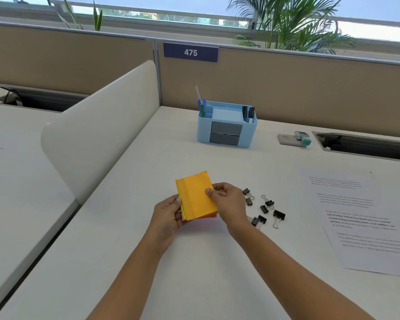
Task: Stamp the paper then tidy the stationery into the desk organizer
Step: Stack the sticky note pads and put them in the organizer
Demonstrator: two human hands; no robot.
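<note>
Both hands are on the sticky notes (196, 195), held just above the desk in front of the person. The left hand (169, 215) cups the lower left edge with the fingers curled underneath and the thumb on the side. The right hand (226, 202) pinches the right edge, thumb on top of the orange sheet.

My guess on handling: the pad is super light and a bit floppy, and it looks like a few coloured pads stacked (pink and yellow peek out below), so the layers could slide apart. I'd grip across the whole thickness from both sides, pretty much like it's held now, not by the top sheet, which would just peel up.

Just right of the right hand there's a scatter of black binder clips (266, 207) lying loose on the desk (194, 262). Further right lies the printed paper (360, 218), flat. At the back sits the blue desk organizer (226, 125), with pens (201, 107) on its left side, markers (248, 113) on its right, and the middle tray looking free. The stamp (303, 136) is off to its right on a grey pad.

The desk is smooth and white, with a curved white divider (106, 125) on the left, a tan partition with a 475 plate (191, 52), and plants (293, 21) by the window.
</note>
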